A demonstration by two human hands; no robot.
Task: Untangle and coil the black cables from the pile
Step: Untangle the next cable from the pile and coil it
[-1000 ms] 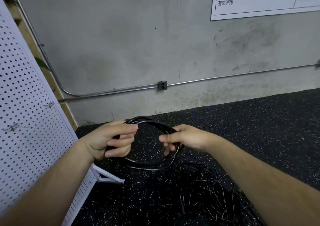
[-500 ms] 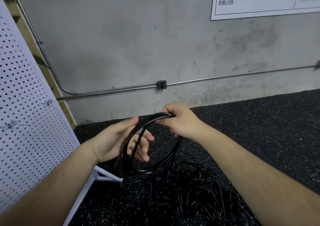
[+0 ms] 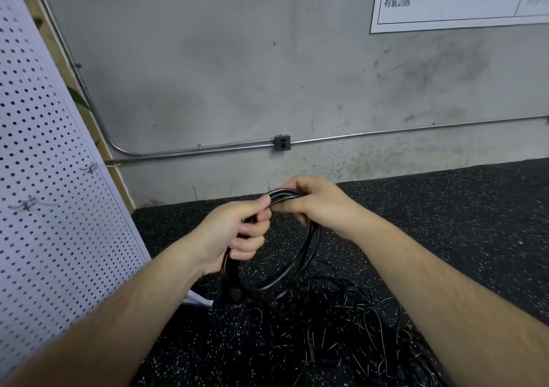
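1. While the coiled black cable [image 3: 301,263] hangs as an upright loop above the floor at mid-scene, both hands grip its top.
2. The left hand [image 3: 228,232] has its fingers [image 3: 252,242] curled tight around the loop's left side, with the thumb laid along the strands.
3. The right hand [image 3: 319,208], just beside the left, pinches the bundled strands between its thumb and curled fingers [image 3: 294,185].
4. Nearer and to the right, the pile of thin black cables [image 3: 341,327] lies tangled on the speckled black floor [image 3: 460,223].
5. A white pegboard [image 3: 44,193] leans at the left, and a metal conduit [image 3: 386,132] runs along the far wall.
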